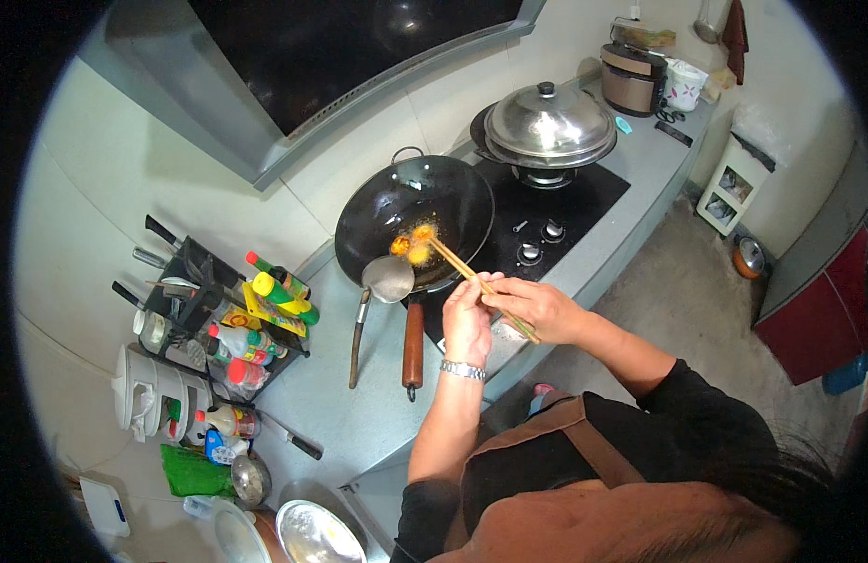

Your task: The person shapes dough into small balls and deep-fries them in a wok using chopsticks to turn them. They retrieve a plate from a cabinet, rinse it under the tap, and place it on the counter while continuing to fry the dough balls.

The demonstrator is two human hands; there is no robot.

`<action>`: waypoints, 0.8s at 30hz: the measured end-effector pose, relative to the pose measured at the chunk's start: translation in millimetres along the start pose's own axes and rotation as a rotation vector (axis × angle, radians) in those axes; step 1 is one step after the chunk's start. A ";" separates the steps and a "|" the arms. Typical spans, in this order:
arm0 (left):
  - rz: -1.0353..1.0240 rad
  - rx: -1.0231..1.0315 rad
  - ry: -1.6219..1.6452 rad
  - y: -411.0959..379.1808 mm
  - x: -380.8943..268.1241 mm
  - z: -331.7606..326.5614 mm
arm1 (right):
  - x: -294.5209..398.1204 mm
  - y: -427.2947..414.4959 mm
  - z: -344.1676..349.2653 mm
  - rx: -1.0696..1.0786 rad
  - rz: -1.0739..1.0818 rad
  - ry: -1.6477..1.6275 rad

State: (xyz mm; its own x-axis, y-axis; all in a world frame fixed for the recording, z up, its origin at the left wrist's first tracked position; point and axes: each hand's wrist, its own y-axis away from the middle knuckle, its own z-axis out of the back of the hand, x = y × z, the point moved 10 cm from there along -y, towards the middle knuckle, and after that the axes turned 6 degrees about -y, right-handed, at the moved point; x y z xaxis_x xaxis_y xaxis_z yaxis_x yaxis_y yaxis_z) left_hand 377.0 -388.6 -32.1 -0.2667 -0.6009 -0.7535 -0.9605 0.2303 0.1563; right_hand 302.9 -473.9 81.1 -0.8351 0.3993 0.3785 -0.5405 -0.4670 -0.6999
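Note:
My right hand (536, 306) grips a pair of wooden chopsticks (454, 259). Pressed against the right fingers, my left hand (469, 310) also pinches the sticks; a metal watch is on its wrist. The chopstick tips reach into a black wok (378, 204) and touch one of 3 round golden food pieces (420, 255). Small bubbles surround these pieces in the oil. The wok's wooden handle (413, 345) points toward me. On the wok's near left rim rests a metal skimmer or ladle (388, 279), its handle (356, 345) lying over the counter.
A lidded pan (546, 127) occupies the other burner of the black gas hob (589, 193). Bottles (286, 299) and a knife rack (188, 274) stand at left, with a knife (297, 440) on the counter. A range hood (279, 148) overhangs the wall side. A rice cooker (631, 81) is far right.

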 end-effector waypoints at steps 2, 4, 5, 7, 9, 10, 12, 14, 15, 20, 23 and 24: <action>0.023 0.010 -0.021 -12.4 4.2 2.1 | -15.0 8.0 0.9 0.083 -0.016 -0.110; 0.053 -0.043 -0.053 -17.7 1.5 2.4 | -23.6 2.4 12.4 0.074 -0.013 -0.214; 0.066 -0.073 -0.068 -20.4 -0.1 3.0 | -29.2 -0.4 17.8 0.072 -0.009 -0.267; 0.023 -0.132 -0.129 -36.1 -2.4 10.3 | -53.0 2.7 21.3 0.090 -0.056 -0.379; -0.037 -0.206 -0.227 -47.1 -7.4 16.9 | -78.6 2.8 26.0 0.085 -0.087 -0.423; -0.023 -0.248 -0.287 -46.1 -7.9 12.9 | -94.5 3.7 34.3 0.019 -0.139 -0.538; -0.037 -0.283 -0.348 -57.4 -1.2 16.8 | -142.4 9.3 38.5 -0.099 -0.326 -0.778; -0.038 -0.362 -0.431 -57.8 1.3 20.8 | -175.6 15.8 32.3 -0.173 -0.417 -0.925; -0.052 -0.384 -0.454 -59.9 1.7 20.7 | -178.5 12.8 29.7 -0.141 -0.394 -0.912; -0.065 -0.474 -0.577 -60.1 3.0 11.8 | -208.7 -1.3 23.9 -0.118 -0.299 -0.729; -0.175 -0.534 -0.699 -47.9 -19.2 -7.5 | -259.3 -1.6 16.7 -0.136 -0.505 -0.755; -0.160 -0.587 -0.778 -42.6 -24.0 -5.0 | -258.2 -5.7 24.5 -0.165 -0.499 -0.791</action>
State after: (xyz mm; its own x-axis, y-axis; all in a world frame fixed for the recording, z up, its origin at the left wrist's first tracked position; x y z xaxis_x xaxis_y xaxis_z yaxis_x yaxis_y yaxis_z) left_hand 423.9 -387.8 -17.5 -0.2055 0.1276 -0.9703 -0.9238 -0.3527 0.1493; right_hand 519.0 -593.7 2.3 -0.3721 -0.1558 0.9150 -0.8828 -0.2450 -0.4008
